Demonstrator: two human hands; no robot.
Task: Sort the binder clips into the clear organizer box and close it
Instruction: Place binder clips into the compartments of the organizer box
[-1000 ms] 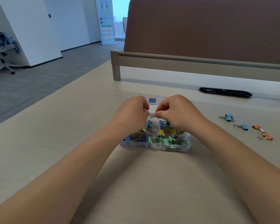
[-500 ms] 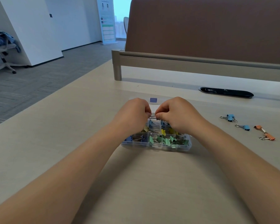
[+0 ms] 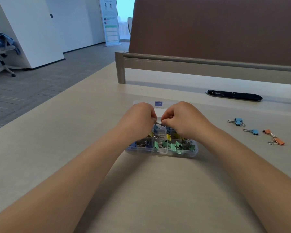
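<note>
Over at the far left, beyond the pale beige tabletop point(image 3: 57, 148), a grey office chair point(image 3: 0, 52) is standing on the carpet. Nearer the middle, the left hand point(image 3: 138, 120) is hovering over the clear plastic organizer box point(image 3: 161, 151), its fingers curling in to pinch the wire handle of a small binder clip point(image 3: 158, 123) whose colour is hard to tell. Just right of it, the right hand point(image 3: 183, 121) is pinching the same clip from the other side, above the far compartments. Blue, yellow and green clips are lying sorted in the box, and its clear lid point(image 3: 158, 105) is lying open on the far side. Further right, well apart from the box, loose blue clips point(image 3: 238, 121) and orange clips point(image 3: 267, 131) are waiting on the table. Sorting seems to be under way. The next move is likely calling for dropping the held clip into its matching compartment, then reaching right for the loose ones before closing the lid.
</note>
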